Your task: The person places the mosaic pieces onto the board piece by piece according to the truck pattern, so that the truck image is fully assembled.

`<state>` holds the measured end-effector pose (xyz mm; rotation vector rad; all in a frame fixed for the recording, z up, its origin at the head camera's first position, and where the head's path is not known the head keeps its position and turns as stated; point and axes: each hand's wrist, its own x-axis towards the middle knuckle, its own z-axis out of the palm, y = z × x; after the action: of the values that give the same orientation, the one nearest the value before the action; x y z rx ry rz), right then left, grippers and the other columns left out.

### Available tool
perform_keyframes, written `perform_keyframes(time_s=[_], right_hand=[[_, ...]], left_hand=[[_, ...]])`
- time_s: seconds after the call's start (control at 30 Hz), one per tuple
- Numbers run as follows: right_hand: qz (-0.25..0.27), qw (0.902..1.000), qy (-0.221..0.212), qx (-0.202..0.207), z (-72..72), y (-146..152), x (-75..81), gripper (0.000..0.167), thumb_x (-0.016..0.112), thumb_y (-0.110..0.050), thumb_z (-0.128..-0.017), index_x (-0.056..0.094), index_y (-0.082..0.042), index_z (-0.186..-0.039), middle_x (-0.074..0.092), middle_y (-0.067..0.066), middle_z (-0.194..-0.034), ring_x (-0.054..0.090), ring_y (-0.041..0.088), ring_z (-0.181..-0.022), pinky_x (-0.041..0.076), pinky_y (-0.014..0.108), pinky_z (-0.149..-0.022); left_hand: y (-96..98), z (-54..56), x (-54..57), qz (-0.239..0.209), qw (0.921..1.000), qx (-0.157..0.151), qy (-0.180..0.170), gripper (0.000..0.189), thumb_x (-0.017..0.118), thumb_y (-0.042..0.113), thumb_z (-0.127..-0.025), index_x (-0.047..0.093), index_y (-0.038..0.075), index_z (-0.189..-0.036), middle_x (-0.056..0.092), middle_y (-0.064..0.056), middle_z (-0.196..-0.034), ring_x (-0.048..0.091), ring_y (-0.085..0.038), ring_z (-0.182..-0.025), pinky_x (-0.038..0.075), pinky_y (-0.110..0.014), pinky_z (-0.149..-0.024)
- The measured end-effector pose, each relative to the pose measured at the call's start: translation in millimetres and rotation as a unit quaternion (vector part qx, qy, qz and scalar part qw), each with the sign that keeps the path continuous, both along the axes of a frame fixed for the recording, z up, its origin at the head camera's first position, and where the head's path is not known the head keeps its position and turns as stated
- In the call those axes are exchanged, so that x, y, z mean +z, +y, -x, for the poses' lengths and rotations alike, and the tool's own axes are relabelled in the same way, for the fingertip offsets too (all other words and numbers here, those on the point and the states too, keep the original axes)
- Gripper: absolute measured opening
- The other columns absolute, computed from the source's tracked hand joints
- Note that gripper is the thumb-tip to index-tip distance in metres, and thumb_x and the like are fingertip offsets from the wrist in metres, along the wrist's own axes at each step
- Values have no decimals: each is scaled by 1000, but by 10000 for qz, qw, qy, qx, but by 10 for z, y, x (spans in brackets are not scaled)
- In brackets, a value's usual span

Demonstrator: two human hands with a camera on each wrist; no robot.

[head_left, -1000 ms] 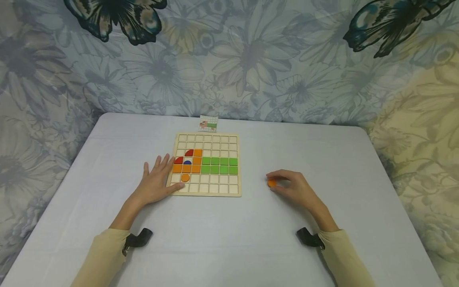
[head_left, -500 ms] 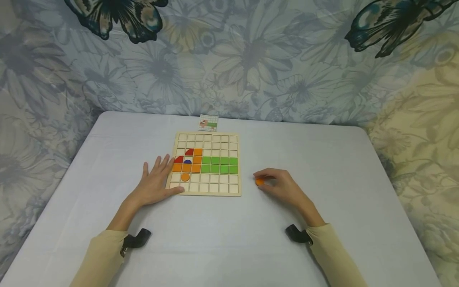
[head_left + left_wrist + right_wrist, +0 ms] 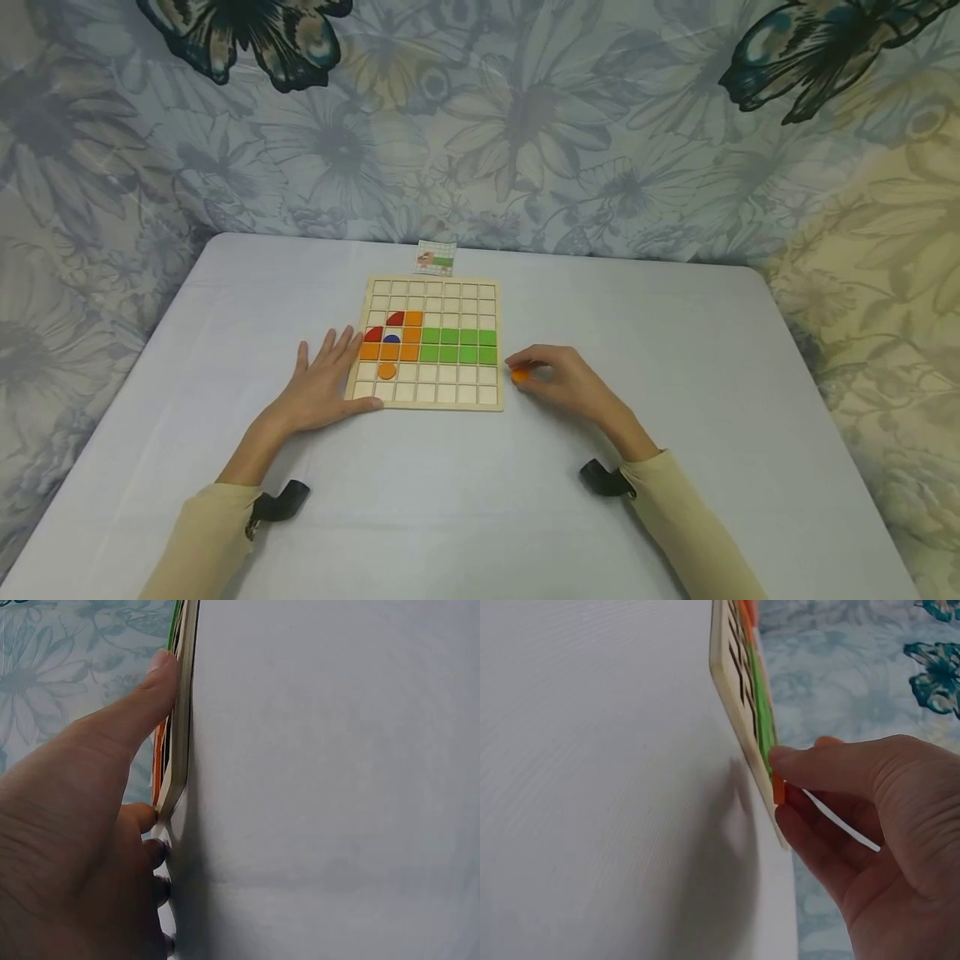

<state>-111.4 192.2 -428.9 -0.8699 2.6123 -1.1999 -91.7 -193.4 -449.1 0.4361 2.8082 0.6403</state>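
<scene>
A square wooden grid board [image 3: 450, 288] lies on the table, holding orange and green squares, two red quarter-circles and a blue half-circle. One orange disc [image 3: 387, 371] sits in a lower cell near its left side. My left hand [image 3: 321, 390] rests at the board's left edge, fingers spread, its thumb along the near corner; the left wrist view shows that thumb [image 3: 154, 694] lying on the board's edge. Just off the right edge, my right hand [image 3: 561, 380] pinches another orange disc [image 3: 520, 376] between thumb and fingers. In the right wrist view the disc [image 3: 779, 789] appears edge-on.
A small printed card [image 3: 436, 258] with a coloured grid pattern lies behind the board. The white-covered table [image 3: 480, 500] ends at a back wall hung with flower and butterfly patterned cloth [image 3: 525, 125]. Each wrist carries a black camera [image 3: 281, 502].
My right hand has moved left with the orange disc, from well right of the board to beside its right edge. The left hand has shifted only slightly.
</scene>
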Motion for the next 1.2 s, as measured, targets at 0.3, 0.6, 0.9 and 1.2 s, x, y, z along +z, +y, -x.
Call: perform_keyframes(time_s=[0.3,0.6,0.9,1.2], right_hand=[[-232,9984,455,234,62,-269,7,27,75,2,-82,72,-1,-109,72,5,-105,67,19,-99,54,34,-88],[-393,9976,399,404,80,-599,1,25,74,-2,-86,72,-4,-110,72,4,-108,66,18,-102,52,33,-92],[-821,9947,546,296,77,-739,11,26,74,-2,-86,73,-8,-111,72,2,-108,65,16,-102,52,32,-91],[-756,9950,527,394,69,-705,4,26,74,-1,-85,73,-7,-110,72,3,-108,65,16,-102,53,30,-90]], left_hand=[[0,0,-53,-116,9999,-39,-48,115,70,65,-77,16,3,-156,8,-19,-163,-2,-42,-149,-11,-66,-112],[-19,4,-8,-30,9999,-105,-124,115,70,65,-78,14,2,-156,6,-20,-163,-3,-43,-148,-12,-66,-111],[6,26,37,-141,9998,-62,-136,115,70,64,-79,13,0,-156,5,-22,-162,-5,-44,-148,-14,-67,-110],[12,27,-2,-237,9997,-59,-93,114,72,62,-78,14,1,-156,5,-20,-163,-5,-43,-148,-15,-66,-110]])
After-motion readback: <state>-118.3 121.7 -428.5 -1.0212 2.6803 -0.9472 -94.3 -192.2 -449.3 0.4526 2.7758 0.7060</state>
